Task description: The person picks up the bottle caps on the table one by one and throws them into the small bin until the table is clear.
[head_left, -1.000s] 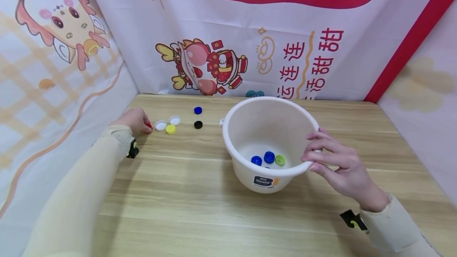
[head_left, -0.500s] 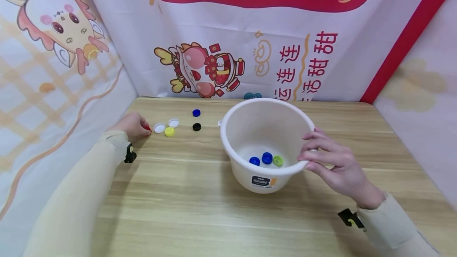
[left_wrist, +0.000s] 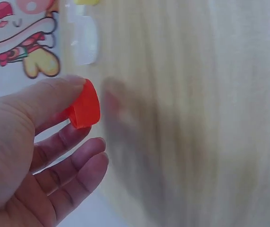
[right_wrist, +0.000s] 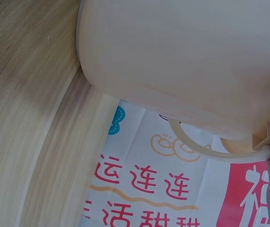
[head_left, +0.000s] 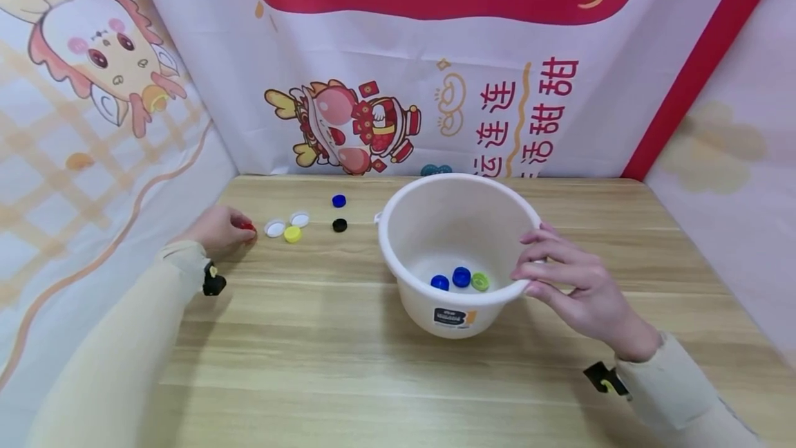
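Observation:
My left hand (head_left: 218, 228) is at the far left of the table, where thumb and forefinger pinch a red bottle cap (left_wrist: 88, 106). In the left wrist view the cap casts a shadow on the wood, and the other fingers are loosely bent. On the right, my right hand (head_left: 575, 289) grips the rim of a white plastic bucket (head_left: 412, 301), thumb outside and fingers over the edge. Inside the bucket lie a blue cap (head_left: 440, 283), another blue cap (head_left: 461, 276) and a lime green cap (head_left: 480, 281). The right wrist view shows mostly the bucket's outer wall (right_wrist: 182, 56).
Near the left hand lie two white caps (head_left: 274, 228) and a yellow cap (head_left: 292, 234). Further right are a blue cap (head_left: 338, 200) and a black cap (head_left: 339, 225). Printed cloth (head_left: 367, 47) hangs behind the wooden table (head_left: 298, 365). The bucket's handle (right_wrist: 196, 146) hangs at its side.
My left hand has drawn slightly left, away from the white caps, with the red cap between its fingers. The right hand keeps its grip on the rim. The head view has shifted a little.

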Motion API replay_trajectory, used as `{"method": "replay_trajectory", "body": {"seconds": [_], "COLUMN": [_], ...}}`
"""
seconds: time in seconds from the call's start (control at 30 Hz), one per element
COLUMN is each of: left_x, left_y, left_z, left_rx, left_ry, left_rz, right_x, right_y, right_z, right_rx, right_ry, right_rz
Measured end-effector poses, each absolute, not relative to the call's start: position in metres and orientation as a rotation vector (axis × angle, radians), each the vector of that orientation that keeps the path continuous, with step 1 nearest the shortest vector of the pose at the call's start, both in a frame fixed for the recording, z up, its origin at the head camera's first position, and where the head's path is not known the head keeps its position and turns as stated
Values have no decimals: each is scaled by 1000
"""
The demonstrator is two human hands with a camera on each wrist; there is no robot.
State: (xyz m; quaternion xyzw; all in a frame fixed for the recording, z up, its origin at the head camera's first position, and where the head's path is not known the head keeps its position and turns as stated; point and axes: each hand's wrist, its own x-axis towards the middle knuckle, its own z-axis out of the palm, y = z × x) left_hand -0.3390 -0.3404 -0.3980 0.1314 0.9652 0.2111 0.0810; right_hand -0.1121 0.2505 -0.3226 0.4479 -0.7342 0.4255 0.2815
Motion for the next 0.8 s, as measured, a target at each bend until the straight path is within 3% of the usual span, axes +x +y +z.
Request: {"method": "replay_trajectory", "body": {"seconds": [0.3,0.8], "left_x": [-324,-271], "left_y": [-319,-226], "left_z": [-335,-235], "left_rx": [439,864], "left_ry": [3001,3181], "left_rz": [625,341], "right_x": [-113,-114], "right_y": [250,249], "right_z": [-324,-323], "right_rx": [1189,1224], "right_ry": [-1976,-1950], "right_rz": [1130,1147]}}
